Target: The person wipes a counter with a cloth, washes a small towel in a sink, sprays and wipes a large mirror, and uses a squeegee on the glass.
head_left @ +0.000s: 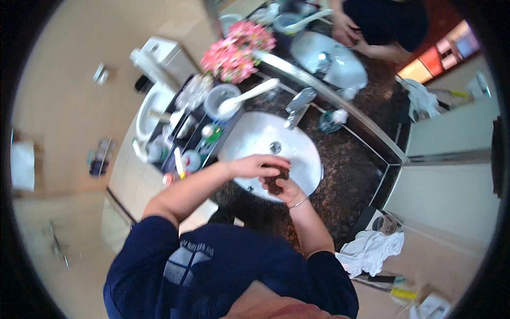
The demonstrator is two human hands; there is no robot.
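Observation:
Above the near rim of a white oval washbasin (pixel 239 131), both hands meet around a small dark brown object (pixel 275 186). Its exact kind is too blurred to tell. My right hand (pixel 290 192), with a thin bracelet at the wrist, grips it from the near right side. From the left, my left hand (pixel 257 165) closes its fingers over the upper end of the same object. The fingers hide much of it. A metal drain (pixel 275 147) shows in the basin beyond the hands, and a chrome faucet (pixel 299 105) stands at the back.
Left of the basin, a dark organizer (pixel 229 133) holds bottles and a tub (pixel 221 95) with a white-handled utensil. Pink flowers (pixel 231 67) stand by the mirror (pixel 342 85). A bluish bottle (pixel 330 121) is right of the faucet. White cloth (pixel 372 251) hangs at the right.

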